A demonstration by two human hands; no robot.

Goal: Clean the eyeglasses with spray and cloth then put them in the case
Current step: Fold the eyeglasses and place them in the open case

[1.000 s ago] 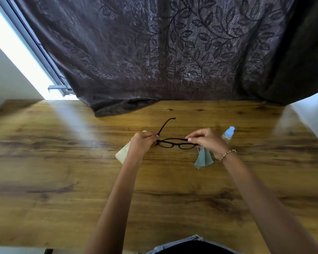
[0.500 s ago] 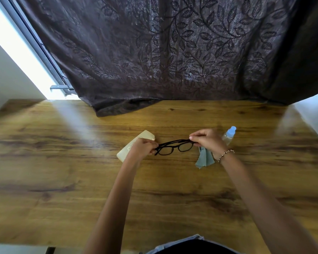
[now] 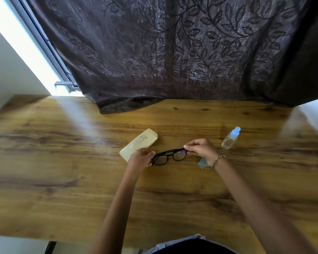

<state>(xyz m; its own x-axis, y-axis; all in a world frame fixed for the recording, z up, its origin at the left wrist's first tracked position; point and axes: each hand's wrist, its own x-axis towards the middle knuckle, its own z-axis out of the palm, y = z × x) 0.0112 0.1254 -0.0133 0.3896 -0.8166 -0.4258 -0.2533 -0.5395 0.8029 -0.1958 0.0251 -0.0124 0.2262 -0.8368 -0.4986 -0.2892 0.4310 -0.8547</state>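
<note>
Near the middle of the frame, the black glasses [image 3: 170,156] are held folded just above the wooden table [image 3: 62,180]. The left hand [image 3: 140,159] grips their left end with curled fingers, and the right hand [image 3: 200,149] pinches the right end. The closed beige case [image 3: 138,143] lies just behind the left hand. A grey cloth [image 3: 202,163] shows under the right wrist, and a spray bottle [image 3: 230,138] lies further right.

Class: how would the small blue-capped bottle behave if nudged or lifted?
The spray bottle stands upright on a narrow base, so a sideways nudge would probably tip it; its round body might then roll on the table. Small and clear, it is likely light and fairly stiff.
</note>
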